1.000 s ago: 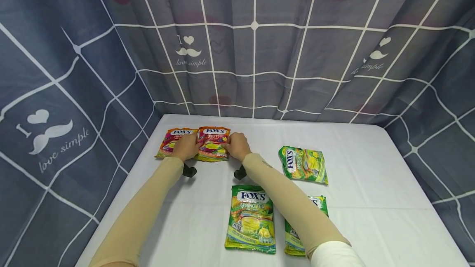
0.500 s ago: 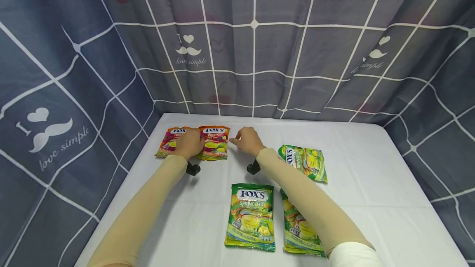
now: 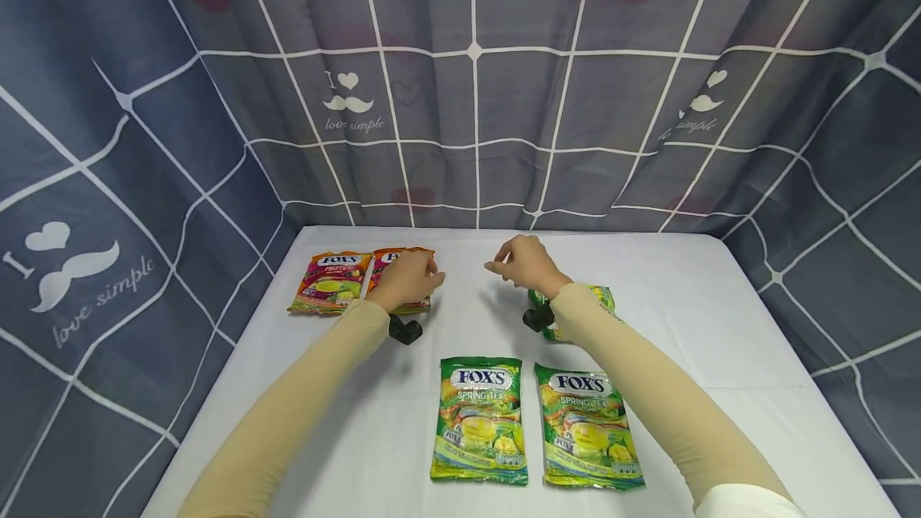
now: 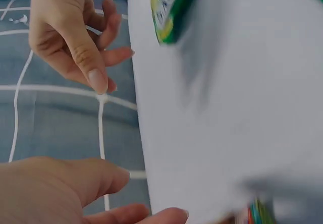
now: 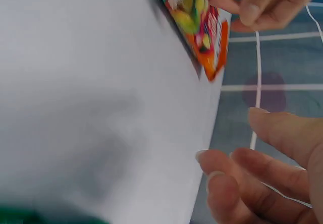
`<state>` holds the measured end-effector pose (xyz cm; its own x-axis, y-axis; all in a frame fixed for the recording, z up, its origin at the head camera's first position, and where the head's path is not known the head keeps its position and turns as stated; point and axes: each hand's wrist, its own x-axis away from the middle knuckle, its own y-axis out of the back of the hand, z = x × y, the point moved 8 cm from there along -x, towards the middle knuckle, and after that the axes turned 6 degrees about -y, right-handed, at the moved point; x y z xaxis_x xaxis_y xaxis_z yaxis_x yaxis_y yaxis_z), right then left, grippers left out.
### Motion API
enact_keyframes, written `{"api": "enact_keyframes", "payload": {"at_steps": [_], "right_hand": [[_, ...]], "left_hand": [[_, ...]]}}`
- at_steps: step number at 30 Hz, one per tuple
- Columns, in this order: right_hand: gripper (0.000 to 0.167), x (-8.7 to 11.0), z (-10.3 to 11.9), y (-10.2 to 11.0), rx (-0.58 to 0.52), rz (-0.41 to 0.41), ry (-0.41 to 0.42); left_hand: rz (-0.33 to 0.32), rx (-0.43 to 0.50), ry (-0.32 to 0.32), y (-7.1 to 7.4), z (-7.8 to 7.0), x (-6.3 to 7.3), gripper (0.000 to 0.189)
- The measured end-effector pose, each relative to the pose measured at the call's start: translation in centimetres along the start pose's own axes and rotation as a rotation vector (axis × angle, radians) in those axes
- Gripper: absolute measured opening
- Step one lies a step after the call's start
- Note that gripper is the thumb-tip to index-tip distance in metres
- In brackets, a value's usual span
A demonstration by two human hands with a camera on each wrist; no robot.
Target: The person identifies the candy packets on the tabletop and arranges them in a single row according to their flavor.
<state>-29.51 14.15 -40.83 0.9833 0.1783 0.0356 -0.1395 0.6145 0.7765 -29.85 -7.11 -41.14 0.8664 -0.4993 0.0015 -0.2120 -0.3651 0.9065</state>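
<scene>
My left hand hovers over the right one of two orange-red FOX'S Fruits candy bags, partly hiding that candy bag. The other Fruits bag lies beside it on the left. In the left wrist view the thumb and fingers stand apart with nothing between them. My right hand is in the air to the right, fingers loosely bent and holding nothing, also seen in the right wrist view. Below its wrist a green FOX'S Spring Tea candy bag is mostly covered by the forearm.
Two more green Spring Tea bags lie side by side at the front, a left bag and a right bag. All rest on a white-covered table. A grey checked curtain surrounds its back and sides.
My right hand has let go of the right Fruits bag and moved right, over toward the Spring Tea bag. The left hand has lifted off between the Fruits bags and shifted right.
</scene>
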Motion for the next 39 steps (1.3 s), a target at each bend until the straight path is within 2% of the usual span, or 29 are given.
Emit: {"api": "enact_keyframes", "payload": {"at_steps": [3, 9, 15, 22, 26, 31, 35, 39], "right_hand": [[0.035, 1.1, -1.7, 1.3, -0.033, 0.002, -0.045], [0.038, 3.6, -4.8, 4.0, -0.06, -0.027, -0.103], [0.037, 5.3, -8.4, 6.6, -0.008, -0.093, -0.132], [0.044, 8.5, -13.3, 9.0, 0.036, -0.114, -0.253], [0.058, 10.0, -15.7, 9.1, 0.057, -0.065, -0.362], [0.067, 11.3, -18.5, 8.0, 0.007, 0.042, -0.47], [0.067, 11.5, -19.8, 6.8, -0.045, 0.11, -0.483], [0.063, 11.4, -20.3, 6.3, -0.083, 0.121, -0.476]], "left_hand": [[0.024, 0.069, -0.037, -1.2, -1.7, -0.6, 0.028], [0.101, 0.207, -0.065, -4.4, -4.7, -1.7, 0.027], [0.132, 0.283, -0.043, -6.7, -6.5, -2.6, 0.03], [0.175, 0.363, -0.025, -9.4, -8.6, -3.3, 0.031], [0.184, 0.394, -0.01, -10.6, -9.1, -3.6, 0.029], [0.223, 0.457, -0.004, -12.1, -9.8, -3.6, 0.031], [0.256, 0.49, 0.026, -13.1, -10.3, -3.5, 0.033], [0.243, 0.504, 0.064, -13.7, -10.8, -3.7, 0.034]]}}
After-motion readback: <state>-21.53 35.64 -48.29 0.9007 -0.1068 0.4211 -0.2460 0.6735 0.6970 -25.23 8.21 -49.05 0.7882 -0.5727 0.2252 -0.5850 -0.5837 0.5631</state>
